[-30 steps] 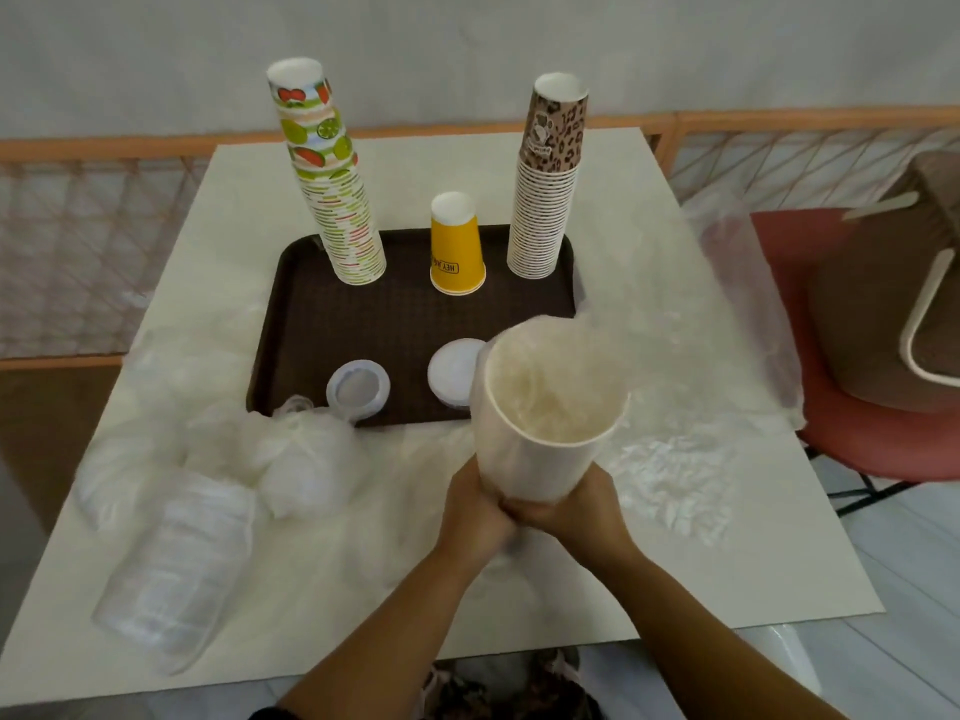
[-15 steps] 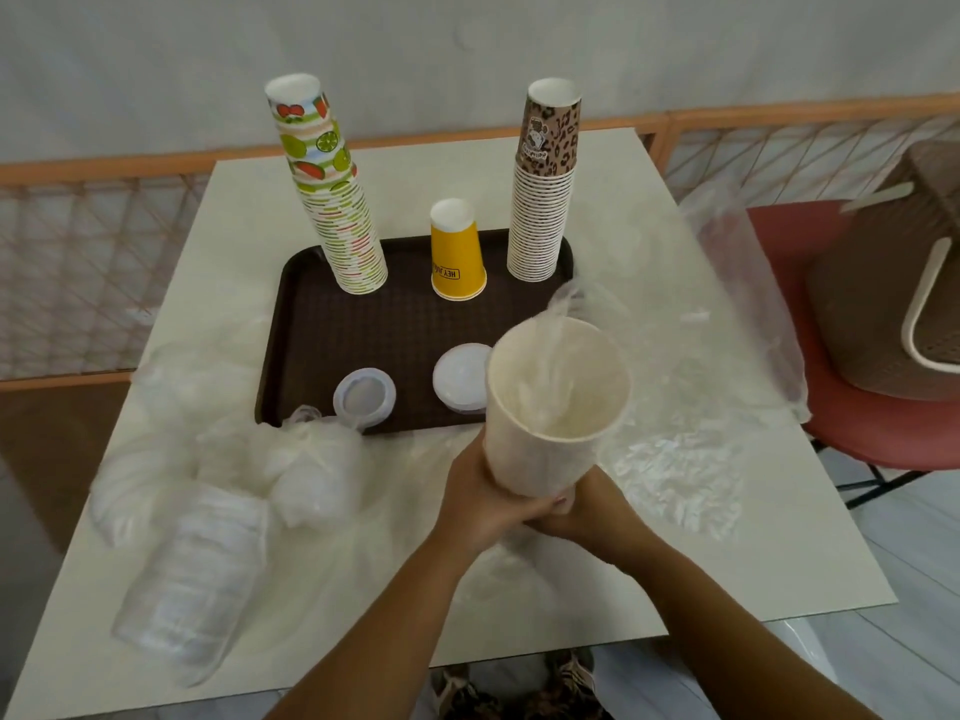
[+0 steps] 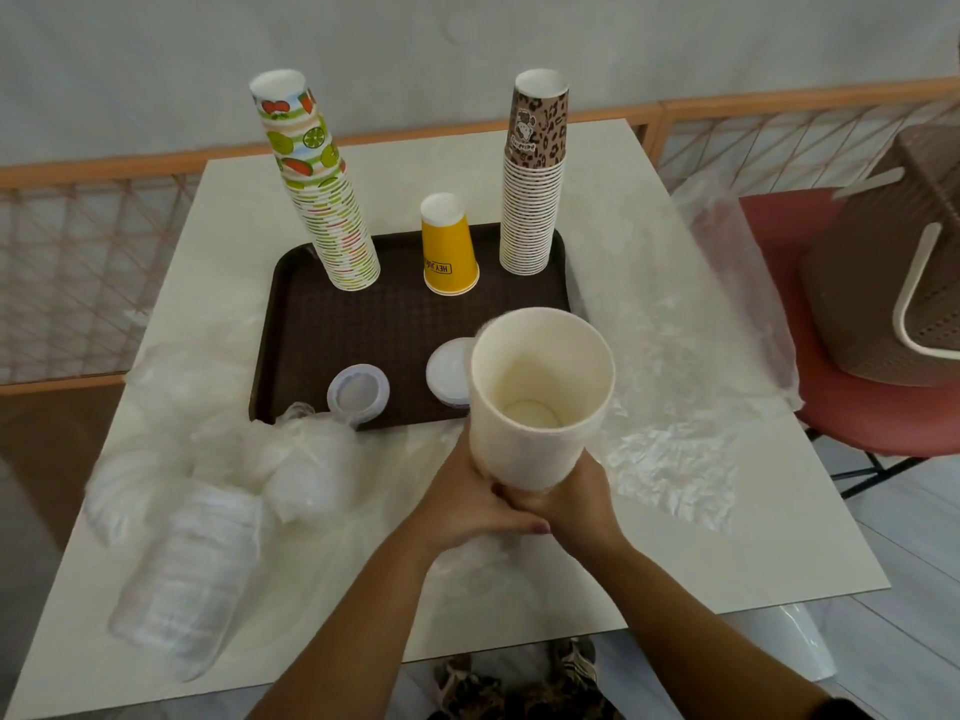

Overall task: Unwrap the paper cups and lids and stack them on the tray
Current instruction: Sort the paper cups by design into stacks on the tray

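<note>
Your way to the tray (image 3: pixel 291 324) runs over its bare middle. At the back, the fruit-print stack (image 3: pixel 332 210), the yellow cup (image 3: pixel 450 257) and the leopard stack (image 3: pixel 535 189) stand like a wall. Two lids (image 3: pixel 358 393) sit at the near rim. Crumpled plastic wrap (image 3: pixel 291 459) crowds the table's (image 3: pixel 727 537) left; flatter wrap (image 3: pixel 670 459) lies right.

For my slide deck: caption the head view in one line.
Both hands, left and right, hold an unwrapped cream cup stack above the table, near the brown tray of stacked cups.
</note>
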Demonstrator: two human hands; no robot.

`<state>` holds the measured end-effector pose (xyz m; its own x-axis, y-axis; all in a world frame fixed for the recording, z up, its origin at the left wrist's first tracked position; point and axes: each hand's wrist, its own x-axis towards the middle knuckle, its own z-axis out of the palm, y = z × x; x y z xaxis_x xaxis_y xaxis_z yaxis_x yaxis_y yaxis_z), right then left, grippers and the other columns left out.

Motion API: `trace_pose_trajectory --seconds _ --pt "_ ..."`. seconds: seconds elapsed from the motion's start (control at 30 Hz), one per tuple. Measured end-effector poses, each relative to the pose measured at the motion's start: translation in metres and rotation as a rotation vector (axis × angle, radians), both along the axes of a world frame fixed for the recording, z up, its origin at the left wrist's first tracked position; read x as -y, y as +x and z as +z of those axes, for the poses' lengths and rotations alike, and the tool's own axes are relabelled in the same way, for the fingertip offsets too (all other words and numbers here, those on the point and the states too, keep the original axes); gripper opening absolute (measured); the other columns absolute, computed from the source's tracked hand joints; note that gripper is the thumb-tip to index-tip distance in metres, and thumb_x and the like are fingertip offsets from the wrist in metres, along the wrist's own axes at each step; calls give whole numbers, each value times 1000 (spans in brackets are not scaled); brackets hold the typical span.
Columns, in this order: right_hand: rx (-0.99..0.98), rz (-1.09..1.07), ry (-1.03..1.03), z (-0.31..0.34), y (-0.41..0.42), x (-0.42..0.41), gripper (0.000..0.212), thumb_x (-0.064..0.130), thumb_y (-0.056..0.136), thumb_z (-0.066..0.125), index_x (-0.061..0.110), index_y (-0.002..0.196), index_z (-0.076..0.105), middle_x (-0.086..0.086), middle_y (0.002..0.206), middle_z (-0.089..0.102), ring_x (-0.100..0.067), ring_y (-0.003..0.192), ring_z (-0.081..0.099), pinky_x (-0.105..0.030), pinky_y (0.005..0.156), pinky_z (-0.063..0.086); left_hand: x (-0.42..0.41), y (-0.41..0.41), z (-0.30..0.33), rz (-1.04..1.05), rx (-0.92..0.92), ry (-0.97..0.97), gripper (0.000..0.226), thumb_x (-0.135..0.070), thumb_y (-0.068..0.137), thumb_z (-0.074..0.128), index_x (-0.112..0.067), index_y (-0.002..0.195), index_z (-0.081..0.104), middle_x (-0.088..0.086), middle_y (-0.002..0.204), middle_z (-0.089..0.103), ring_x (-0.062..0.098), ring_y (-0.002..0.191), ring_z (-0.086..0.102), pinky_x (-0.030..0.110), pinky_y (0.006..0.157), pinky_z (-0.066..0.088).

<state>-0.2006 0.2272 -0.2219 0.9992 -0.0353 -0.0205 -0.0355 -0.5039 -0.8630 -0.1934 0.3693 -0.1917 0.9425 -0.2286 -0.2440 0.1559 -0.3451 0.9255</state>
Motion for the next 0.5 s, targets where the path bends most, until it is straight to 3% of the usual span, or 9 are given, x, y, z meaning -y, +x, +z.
trace_pose_trajectory --seconds 0.03,0.1,0.17,0.23,0.33,0.4,0.5 --pt "9 1 -13 -6 0 -1 62 47 52 79 24 106 60 12 95 65 -6 96 62 -18 85 47 -1 -1 4 26 19 -25 101 -25 46 94 -11 133 44 -8 120 60 3 113 56 5 80 45" --pt "-31 38 20 -12 0 -1 53 34 66 77 12 111 60 -8 106 66 -26 105 60 -44 97 44 1 -3 17 91 45 -64 105 -28 41 95 -12 132 47 -9 119 62 3 111 57 12 84 48" --pt "-66 90 -45 -15 3 2 57 38 69 73 6 114 60 -15 109 64 -31 108 58 -51 100 41 6 -3 23 169 65 -75 91 -21 42 95 -20 123 54 -16 108 64 0 104 59 13 82 50" --pt "-87 144 -79 -12 3 5 59 41 65 77 8 111 62 -9 105 66 -29 105 60 -43 97 46 8 -2 22 210 52 -32 75 -15 44 94 -29 108 58 -24 95 62 -6 94 59 10 74 50" --pt "-112 200 42 8 0 15 80 27 60 89 14 128 50 7 120 59 -11 113 58 -8 88 44 8 -4 13 236 1 3 62 -13 47 93 -38 90 56 -28 87 60 -5 87 59 8 68 47" --pt "-89 244 154 22 -5 22 95 18 59 89 19 137 35 14 129 51 6 117 50 -5 88 40 10 -6 6 250 -19 21 60 -17 51 93 -35 95 57 -24 92 60 1 91 60 14 77 49" --pt "-29 294 238 41 -12 22 102 22 61 89 16 141 25 16 135 43 9 122 44 -6 93 37 15 -4 -1 213 -34 93 55 -27 58 89 -28 104 58 -12 104 62 9 102 59 27 90 50"
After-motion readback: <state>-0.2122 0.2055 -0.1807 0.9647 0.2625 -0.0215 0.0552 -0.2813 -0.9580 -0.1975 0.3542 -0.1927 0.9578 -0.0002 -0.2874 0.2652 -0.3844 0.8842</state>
